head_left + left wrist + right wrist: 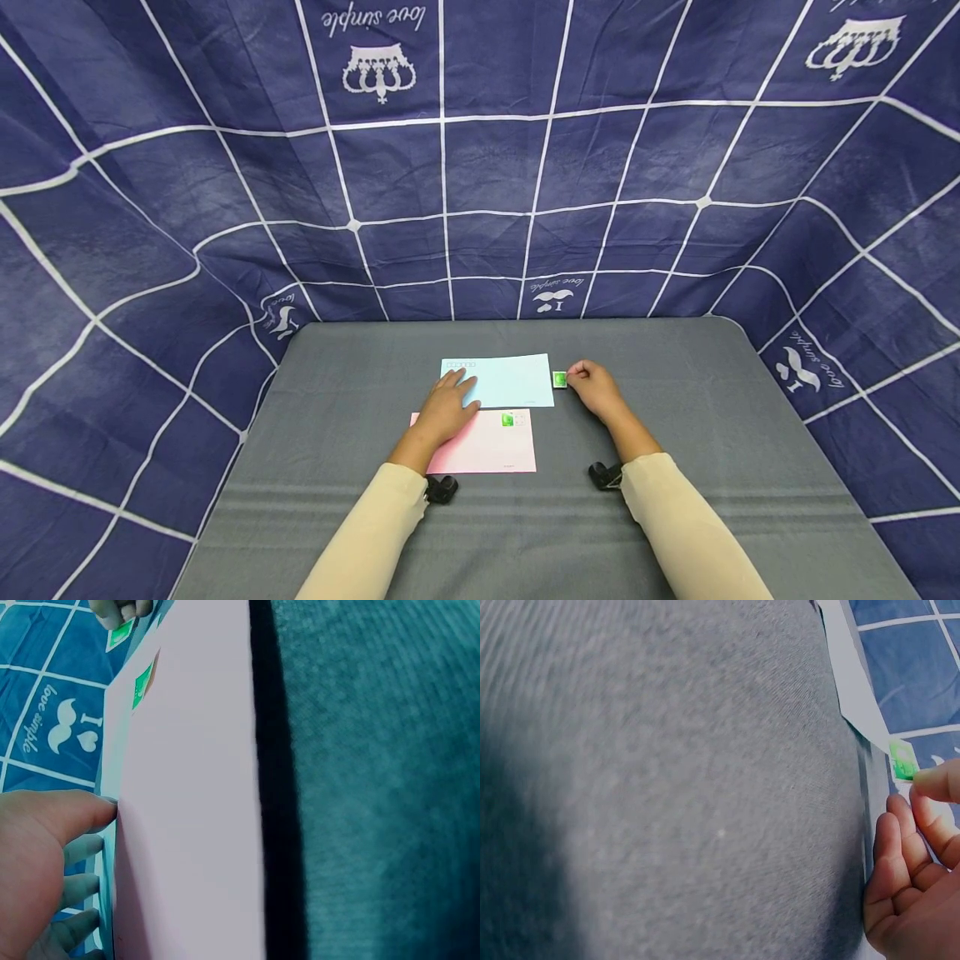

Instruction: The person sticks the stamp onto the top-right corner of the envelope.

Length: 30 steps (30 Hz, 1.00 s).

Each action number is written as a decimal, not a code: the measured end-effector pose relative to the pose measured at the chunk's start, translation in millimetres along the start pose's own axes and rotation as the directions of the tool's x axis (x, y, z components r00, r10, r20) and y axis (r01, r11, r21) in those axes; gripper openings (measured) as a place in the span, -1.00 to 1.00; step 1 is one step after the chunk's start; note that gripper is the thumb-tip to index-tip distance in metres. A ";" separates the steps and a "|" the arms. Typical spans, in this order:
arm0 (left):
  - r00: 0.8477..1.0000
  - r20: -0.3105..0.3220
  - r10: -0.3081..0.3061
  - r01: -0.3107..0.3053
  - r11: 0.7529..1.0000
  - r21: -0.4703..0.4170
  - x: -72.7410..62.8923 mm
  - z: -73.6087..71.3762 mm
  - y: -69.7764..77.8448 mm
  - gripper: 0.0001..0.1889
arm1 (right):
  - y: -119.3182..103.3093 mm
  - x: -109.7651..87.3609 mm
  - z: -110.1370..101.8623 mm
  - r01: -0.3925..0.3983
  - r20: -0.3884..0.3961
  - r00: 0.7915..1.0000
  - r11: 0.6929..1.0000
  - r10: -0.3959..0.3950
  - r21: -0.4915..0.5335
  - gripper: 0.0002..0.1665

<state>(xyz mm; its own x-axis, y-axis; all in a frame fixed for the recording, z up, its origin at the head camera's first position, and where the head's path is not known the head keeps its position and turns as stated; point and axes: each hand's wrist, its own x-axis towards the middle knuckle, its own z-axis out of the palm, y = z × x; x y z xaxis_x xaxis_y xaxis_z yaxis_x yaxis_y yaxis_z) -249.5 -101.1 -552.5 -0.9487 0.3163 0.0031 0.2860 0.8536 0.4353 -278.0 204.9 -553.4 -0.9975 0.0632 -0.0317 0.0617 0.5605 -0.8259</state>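
Observation:
Thumb and forefinger of my right hand (595,388) pinch a small green stamp (560,380) by its edge, just off the right end of a light blue envelope (513,382). In the right wrist view the stamp (903,760) shows its white border beside the envelope's corner. My left hand (446,407) rests with fingers spread on the blue envelope's left part, its wrist over a pink envelope (487,450). That pink envelope lies nearer to me and bears a green stamp (507,420) at its upper right.
A grey cloth-covered table (697,392) spreads under both envelopes. Blue curtains (495,167) with white grid lines stand at the back and both sides. Dark wrist cameras (441,489) sit at both cuffs, close over the table.

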 end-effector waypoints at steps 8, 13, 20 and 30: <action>1.000 0.000 0.005 -0.005 1.000 -0.002 2.0 0.8 -2.0 -0.43 | -5.6 2.9 5.4 -0.011 0.013 1.000 0.995 0.010 0.095 -0.85; 1.000 0.011 -0.002 0.002 1.000 -0.009 1.3 -0.6 -2.1 -0.43 | -11.4 6.2 7.2 -0.038 0.048 0.998 0.990 0.032 0.133 -0.82; 1.000 0.018 -0.007 0.007 1.000 -0.025 -0.4 -2.4 -1.7 -0.42 | -17.6 9.9 12.2 -0.050 0.087 0.996 0.971 0.030 0.234 -0.83; 1.000 0.012 -0.010 0.010 1.000 -0.027 1.0 -0.9 -2.6 -0.42 | -23.0 17.2 19.9 -0.055 0.085 0.996 0.973 0.037 0.222 -0.82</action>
<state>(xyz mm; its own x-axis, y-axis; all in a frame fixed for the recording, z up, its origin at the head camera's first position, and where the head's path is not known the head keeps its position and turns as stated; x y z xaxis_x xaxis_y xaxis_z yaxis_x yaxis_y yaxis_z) -251.3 -103.4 -552.9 -0.9498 0.3126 -0.0123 0.2722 0.8453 0.4598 -297.2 176.6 -546.1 -0.9938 0.0132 -0.1103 0.1076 0.3586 -0.9273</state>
